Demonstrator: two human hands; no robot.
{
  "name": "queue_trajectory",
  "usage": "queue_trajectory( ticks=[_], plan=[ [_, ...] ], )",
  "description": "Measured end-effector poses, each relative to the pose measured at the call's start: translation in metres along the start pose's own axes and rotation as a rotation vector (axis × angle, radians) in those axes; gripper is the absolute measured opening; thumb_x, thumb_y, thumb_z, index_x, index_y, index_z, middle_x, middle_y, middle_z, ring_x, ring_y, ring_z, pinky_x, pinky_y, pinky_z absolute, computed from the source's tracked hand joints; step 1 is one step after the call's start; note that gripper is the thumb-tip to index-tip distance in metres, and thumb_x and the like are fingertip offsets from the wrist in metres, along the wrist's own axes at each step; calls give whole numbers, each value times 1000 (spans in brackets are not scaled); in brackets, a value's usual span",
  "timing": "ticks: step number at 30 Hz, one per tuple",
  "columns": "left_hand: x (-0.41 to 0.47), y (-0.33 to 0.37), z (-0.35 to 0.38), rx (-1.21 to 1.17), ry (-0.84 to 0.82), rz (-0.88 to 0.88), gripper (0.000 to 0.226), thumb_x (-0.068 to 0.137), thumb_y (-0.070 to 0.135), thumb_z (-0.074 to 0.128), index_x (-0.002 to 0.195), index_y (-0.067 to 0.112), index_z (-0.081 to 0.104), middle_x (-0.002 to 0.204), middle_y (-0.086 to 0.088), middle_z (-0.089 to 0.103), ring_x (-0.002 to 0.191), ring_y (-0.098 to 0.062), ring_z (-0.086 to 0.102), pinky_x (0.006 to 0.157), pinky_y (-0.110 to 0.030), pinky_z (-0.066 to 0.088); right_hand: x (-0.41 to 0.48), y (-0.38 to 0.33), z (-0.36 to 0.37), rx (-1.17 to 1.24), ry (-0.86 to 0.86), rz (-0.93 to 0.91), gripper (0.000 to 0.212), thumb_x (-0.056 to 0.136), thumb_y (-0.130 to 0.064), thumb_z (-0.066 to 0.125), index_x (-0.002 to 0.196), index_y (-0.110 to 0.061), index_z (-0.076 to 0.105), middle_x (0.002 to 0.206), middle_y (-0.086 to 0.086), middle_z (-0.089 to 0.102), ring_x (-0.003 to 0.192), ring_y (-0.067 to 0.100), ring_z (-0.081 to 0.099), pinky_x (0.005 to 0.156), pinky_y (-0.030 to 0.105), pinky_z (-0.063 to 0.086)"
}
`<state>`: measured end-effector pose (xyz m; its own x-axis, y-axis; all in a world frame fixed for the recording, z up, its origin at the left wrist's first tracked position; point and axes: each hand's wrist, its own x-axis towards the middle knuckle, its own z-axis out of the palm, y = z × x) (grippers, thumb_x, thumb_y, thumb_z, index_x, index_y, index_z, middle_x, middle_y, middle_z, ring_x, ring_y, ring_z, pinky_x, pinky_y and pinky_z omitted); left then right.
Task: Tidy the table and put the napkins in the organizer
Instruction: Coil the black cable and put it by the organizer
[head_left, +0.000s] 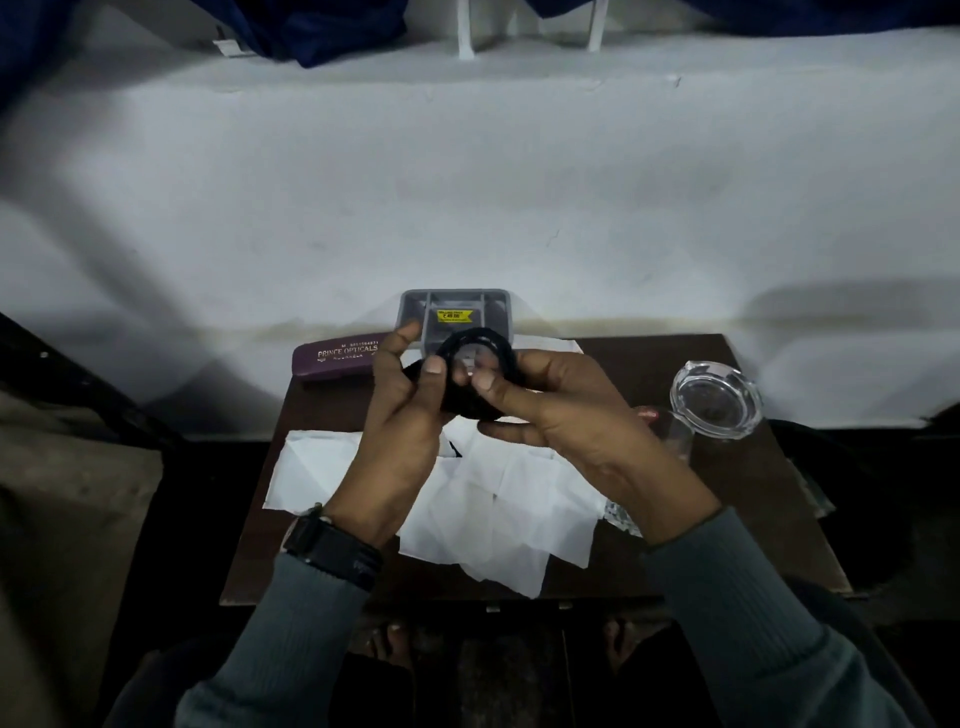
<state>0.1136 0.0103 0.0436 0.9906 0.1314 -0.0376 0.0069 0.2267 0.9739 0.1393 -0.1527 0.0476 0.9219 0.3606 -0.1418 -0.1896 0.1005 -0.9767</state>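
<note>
Purple case (335, 358) far left on table (737, 499). Left hand (405, 431), right hand (571, 421) both curl round black round band (475, 336), held up over table. Band could slip, fall, mess up napkins (493, 509). Napkins white, flat, spread out, overlapping, near middle. Grey organizer (457, 306) far behind hands. Glass ashtray (714, 397) right; sleeve could knock it.

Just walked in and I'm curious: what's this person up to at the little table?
A person's left hand and right hand both hold a black ring-shaped thing above a small dark table. White napkins lie spread on it, not yet in the grey organizer at the far edge. A glasses case and a glass ashtray sit at the sides.
</note>
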Motion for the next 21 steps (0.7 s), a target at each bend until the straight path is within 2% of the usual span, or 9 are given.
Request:
queue_trajectory(
  ticks=[2,3,7,10,12,14,16,18,21],
  plan=[
    [3,-1,-2,-32,34,-9,38,111,10,40,146,22,37,79,14,73,87,-4,70,96,-36,51,0,-3,0,-138,54,-34,15,89,-34,79,103,-31,81,101,-2,80,98,13,76,79,33,63],
    [4,-1,-3,-62,20,-20,40,110,8,39,149,19,36,75,11,70,81,-4,69,93,-36,51,0,-4,-1,-149,62,-45,17,88,-32,81,104,-32,80,100,-2,80,96,14,77,78,33,64],
    [5,4,-9,-143,-58,-140,43,109,6,40,150,19,36,82,11,77,85,-7,74,81,-33,62,-2,-5,-4,-156,23,-47,25,86,-17,83,108,-27,80,97,2,80,89,21,79,70,33,64],
    [5,10,-12,-229,-81,-189,35,109,11,41,142,21,43,82,1,70,80,-14,67,78,-33,63,-2,-7,-5,-103,79,-11,22,89,-7,77,102,-23,81,91,-2,80,81,21,79,66,31,63],
    [4,11,-10,-210,-79,-184,29,109,14,41,136,23,48,90,-2,69,85,-17,66,80,-35,63,-1,-6,-4,-78,95,21,22,90,-4,74,97,-23,81,87,-1,80,78,21,79,65,30,63],
    [1,10,-7,-125,-92,-132,28,107,17,46,133,23,54,101,-1,75,96,-18,72,81,-35,63,-1,-3,-2,-54,149,36,18,91,-2,72,96,-17,80,86,3,78,73,22,79,63,30,62],
    [-1,10,-7,-67,-120,-92,34,98,23,56,132,22,58,111,-4,77,103,-19,74,84,-35,62,-1,-1,-3,-29,203,42,10,91,-1,72,99,-6,76,89,10,74,71,26,78,62,31,62],
    [-3,12,-10,-63,-158,-96,43,91,27,62,133,20,59,121,-13,74,108,-23,72,89,-36,60,-1,-1,-6,-7,197,57,9,91,-2,73,100,-4,74,92,13,74,73,29,78,63,33,63],
    [-4,13,-17,-53,-249,-132,53,87,25,72,139,23,58,128,-19,68,112,-26,69,97,-40,58,-3,-5,-11,24,127,65,23,91,-2,74,113,-9,72,101,14,77,80,33,79,66,37,63]
  ],
)
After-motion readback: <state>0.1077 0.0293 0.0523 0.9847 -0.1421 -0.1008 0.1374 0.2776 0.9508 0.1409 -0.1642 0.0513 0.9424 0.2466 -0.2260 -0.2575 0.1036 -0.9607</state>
